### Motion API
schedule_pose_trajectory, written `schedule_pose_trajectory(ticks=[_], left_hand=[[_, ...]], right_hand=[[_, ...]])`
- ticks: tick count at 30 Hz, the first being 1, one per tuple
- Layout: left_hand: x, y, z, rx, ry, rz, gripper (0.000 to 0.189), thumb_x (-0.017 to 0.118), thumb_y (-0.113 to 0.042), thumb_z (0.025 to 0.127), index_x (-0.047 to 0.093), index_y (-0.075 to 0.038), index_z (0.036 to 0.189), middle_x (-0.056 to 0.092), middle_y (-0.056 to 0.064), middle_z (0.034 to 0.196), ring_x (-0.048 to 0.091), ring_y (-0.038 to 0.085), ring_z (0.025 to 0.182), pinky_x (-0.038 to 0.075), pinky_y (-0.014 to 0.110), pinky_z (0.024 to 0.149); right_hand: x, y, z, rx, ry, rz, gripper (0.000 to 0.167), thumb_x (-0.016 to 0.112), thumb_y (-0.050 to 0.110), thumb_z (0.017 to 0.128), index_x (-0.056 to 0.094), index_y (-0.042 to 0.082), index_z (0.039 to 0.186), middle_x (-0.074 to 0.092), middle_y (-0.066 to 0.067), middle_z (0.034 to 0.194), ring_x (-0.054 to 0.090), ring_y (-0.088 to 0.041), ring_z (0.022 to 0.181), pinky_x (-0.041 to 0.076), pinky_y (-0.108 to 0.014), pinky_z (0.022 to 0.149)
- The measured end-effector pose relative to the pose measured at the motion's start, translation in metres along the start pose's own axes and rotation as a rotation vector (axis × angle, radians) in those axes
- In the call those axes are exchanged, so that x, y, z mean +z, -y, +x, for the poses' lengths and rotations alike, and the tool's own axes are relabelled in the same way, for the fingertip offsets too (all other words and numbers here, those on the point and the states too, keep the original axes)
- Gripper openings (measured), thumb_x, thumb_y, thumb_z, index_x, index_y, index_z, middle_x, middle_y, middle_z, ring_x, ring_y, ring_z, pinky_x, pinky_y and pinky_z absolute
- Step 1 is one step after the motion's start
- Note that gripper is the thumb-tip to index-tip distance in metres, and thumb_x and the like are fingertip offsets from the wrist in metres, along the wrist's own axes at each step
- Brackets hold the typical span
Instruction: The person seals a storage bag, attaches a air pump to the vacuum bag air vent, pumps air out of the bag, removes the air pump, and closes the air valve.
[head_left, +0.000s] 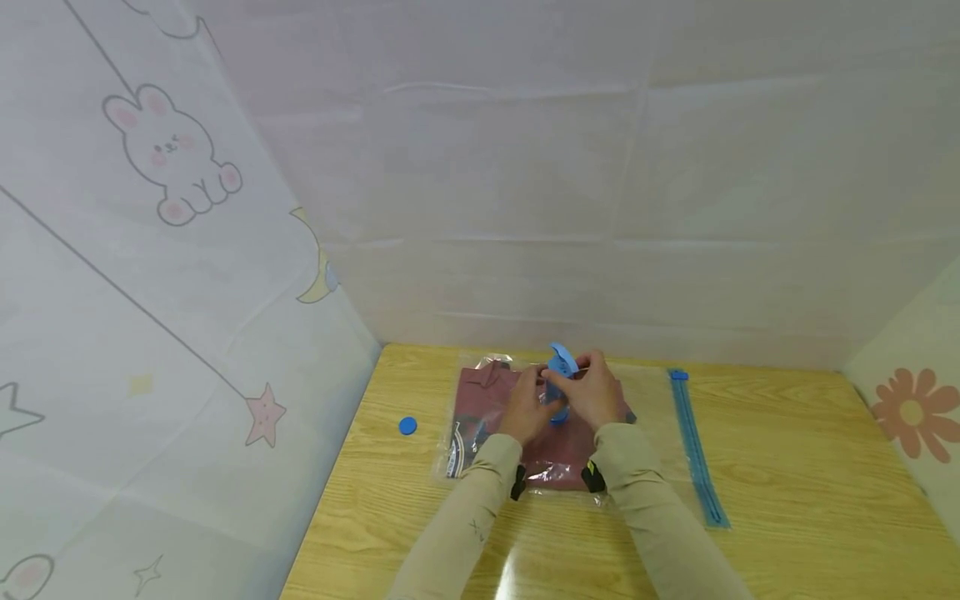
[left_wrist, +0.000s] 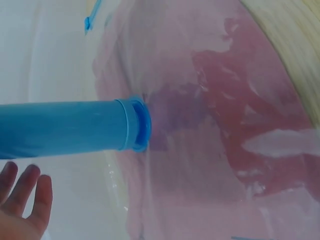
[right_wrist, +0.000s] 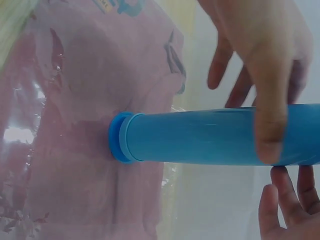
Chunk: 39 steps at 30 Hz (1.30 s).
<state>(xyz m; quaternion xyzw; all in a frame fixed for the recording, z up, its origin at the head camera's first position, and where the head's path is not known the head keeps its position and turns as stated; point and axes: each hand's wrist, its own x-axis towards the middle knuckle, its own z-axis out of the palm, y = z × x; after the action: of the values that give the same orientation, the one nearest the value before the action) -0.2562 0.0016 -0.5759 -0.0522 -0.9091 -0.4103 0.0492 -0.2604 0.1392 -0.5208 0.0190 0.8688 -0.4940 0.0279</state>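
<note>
A blue hand pump (head_left: 558, 364), a long cylinder with a curved light-blue piece at its top, stands upright over a clear storage bag (head_left: 651, 417). Folded dark red clothing (head_left: 555, 458) lies inside the bag. My left hand (head_left: 527, 410) holds the cylinder from the left, its thumb across the side in the right wrist view. From the right, my right hand (head_left: 596, 390) grips the pump's upper part. The flared base of the pump (right_wrist: 190, 136) meets the bag, and the spot beneath it is hidden.
A round blue cap (head_left: 407, 426) lies on the wooden table (head_left: 367, 500), left of the bag. The bag's blue zip strip (head_left: 696, 454) runs along its right edge, with a slider (head_left: 678, 375) at the far end. Printed cloth walls (head_left: 525, 275) rise behind and at both sides.
</note>
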Motion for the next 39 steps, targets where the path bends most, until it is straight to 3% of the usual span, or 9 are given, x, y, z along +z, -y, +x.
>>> schedule_pose_trajectory(ticks=[5, 9, 14, 20, 23, 34, 39], left_hand=[[0.002, -0.006, 0.000, 0.009, -0.087, -0.004, 0.056, 0.073, -0.032, 0.085, 0.048, -0.011, 0.130, 0.054, 0.006, 0.125, 0.057, 0.019, 0.109, 0.050, 0.032, 0.091], [0.003, -0.008, 0.002, 0.009, -0.113, -0.006, 0.049, 0.070, -0.033, 0.087, 0.051, -0.010, 0.126, 0.058, 0.006, 0.117, 0.058, 0.018, 0.104, 0.051, 0.031, 0.089], [0.000, -0.003, 0.004, 0.033, -0.073, -0.070, 0.046, 0.066, -0.029, 0.092, 0.051, -0.008, 0.129, 0.062, 0.008, 0.122, 0.062, 0.019, 0.111, 0.053, 0.031, 0.091], [-0.005, 0.005, 0.006, 0.167, 0.004, -0.101, 0.046, 0.063, -0.016, 0.094, 0.049, -0.002, 0.136, 0.062, 0.017, 0.127, 0.065, 0.027, 0.112, 0.056, 0.037, 0.089], [-0.006, 0.008, 0.005, 0.199, 0.041, -0.086, 0.047, 0.060, -0.016, 0.096, 0.046, -0.002, 0.138, 0.061, 0.017, 0.129, 0.065, 0.028, 0.112, 0.056, 0.036, 0.090], [-0.009, 0.008, 0.004, 0.168, 0.149, -0.094, 0.056, 0.056, -0.012, 0.097, 0.034, -0.010, 0.149, 0.054, 0.011, 0.140, 0.056, 0.023, 0.125, 0.050, 0.030, 0.100], [-0.010, 0.008, 0.005, 0.146, 0.165, -0.136, 0.063, 0.062, -0.014, 0.095, 0.032, -0.015, 0.150, 0.050, 0.008, 0.144, 0.054, 0.023, 0.128, 0.049, 0.034, 0.101]], right_hand=[[0.004, -0.003, 0.001, -0.025, 0.014, 0.108, 0.073, 0.070, 0.057, 0.080, 0.045, 0.009, 0.129, 0.058, -0.014, 0.116, 0.061, -0.029, 0.101, 0.056, -0.037, 0.072], [0.005, -0.006, 0.003, -0.065, 0.026, 0.153, 0.074, 0.070, 0.052, 0.082, 0.042, 0.007, 0.135, 0.053, -0.014, 0.124, 0.057, -0.031, 0.110, 0.054, -0.043, 0.085], [0.003, -0.011, 0.004, -0.123, 0.041, 0.161, 0.070, 0.065, 0.047, 0.089, 0.040, 0.006, 0.140, 0.050, -0.016, 0.136, 0.054, -0.034, 0.120, 0.049, -0.048, 0.096], [-0.004, -0.012, 0.004, -0.197, 0.023, 0.168, 0.059, 0.063, 0.034, 0.093, 0.042, 0.008, 0.141, 0.050, -0.014, 0.141, 0.057, -0.039, 0.120, 0.049, -0.051, 0.096], [-0.006, -0.013, 0.004, -0.208, 0.036, 0.176, 0.058, 0.062, 0.031, 0.093, 0.041, 0.011, 0.143, 0.049, -0.012, 0.143, 0.056, -0.041, 0.119, 0.049, -0.052, 0.095], [-0.007, -0.012, 0.000, -0.182, 0.103, 0.110, 0.053, 0.055, 0.039, 0.096, 0.040, 0.027, 0.146, 0.050, -0.012, 0.144, 0.058, -0.040, 0.120, 0.050, -0.054, 0.095], [-0.007, -0.011, 0.001, -0.162, 0.119, 0.142, 0.054, 0.056, 0.040, 0.096, 0.041, 0.023, 0.145, 0.052, -0.013, 0.141, 0.057, -0.039, 0.122, 0.049, -0.053, 0.096]])
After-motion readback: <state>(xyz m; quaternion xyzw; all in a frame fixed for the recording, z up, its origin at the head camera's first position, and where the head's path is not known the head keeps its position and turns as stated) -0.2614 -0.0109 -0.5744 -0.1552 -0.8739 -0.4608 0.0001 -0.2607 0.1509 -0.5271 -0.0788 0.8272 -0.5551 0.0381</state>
